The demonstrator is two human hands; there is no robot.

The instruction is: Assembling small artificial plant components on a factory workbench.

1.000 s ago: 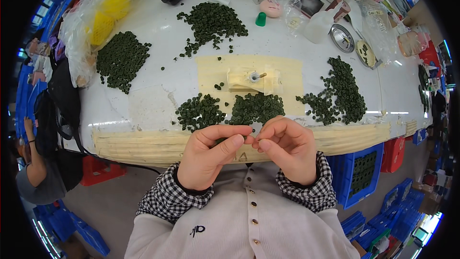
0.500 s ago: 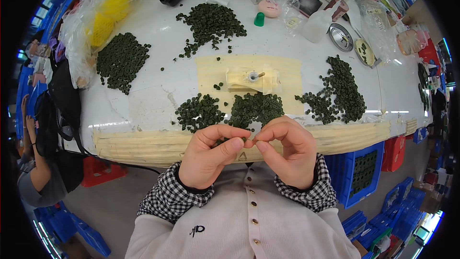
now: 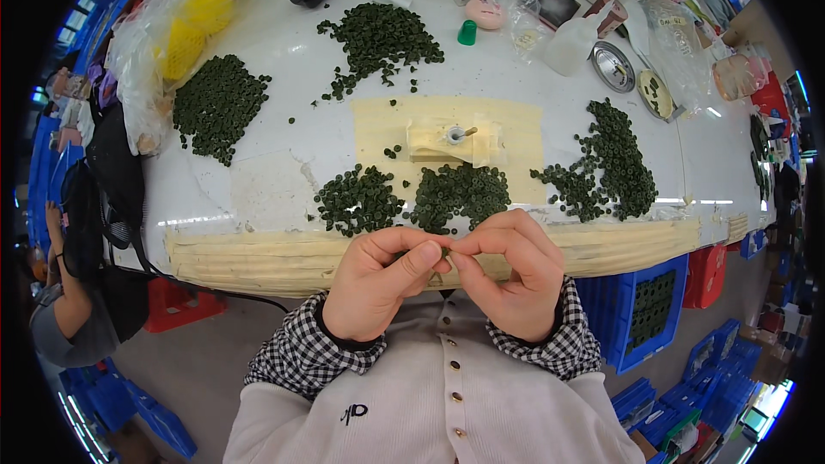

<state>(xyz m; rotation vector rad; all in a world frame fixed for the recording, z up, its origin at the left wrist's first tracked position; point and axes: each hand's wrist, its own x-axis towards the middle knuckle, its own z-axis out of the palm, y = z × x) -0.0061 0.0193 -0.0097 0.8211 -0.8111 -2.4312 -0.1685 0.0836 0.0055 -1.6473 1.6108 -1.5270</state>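
Observation:
My left hand (image 3: 378,283) and my right hand (image 3: 509,273) meet fingertip to fingertip just below the table's front edge. Together they pinch a small dark green ring part (image 3: 444,251), mostly hidden by my thumbs. Right above the hands lie two piles of the same green rings, one to the left (image 3: 357,199) and one to the right (image 3: 457,193). Behind those, a small cream fixture (image 3: 454,139) with a metal pin stands on a taped beige patch (image 3: 516,133).
More green ring piles lie at the far left (image 3: 216,106), back centre (image 3: 378,39) and right (image 3: 612,170). Bags, a yellow basket (image 3: 185,30), a metal dish (image 3: 612,66) and a green cap (image 3: 467,32) crowd the back. Blue crates (image 3: 646,305) stand under the table. Another person (image 3: 64,309) is at the left.
My hands have stayed together at the table edge; the fingers have shifted slightly around the small part, which showed pale between them earlier and is now mostly covered.

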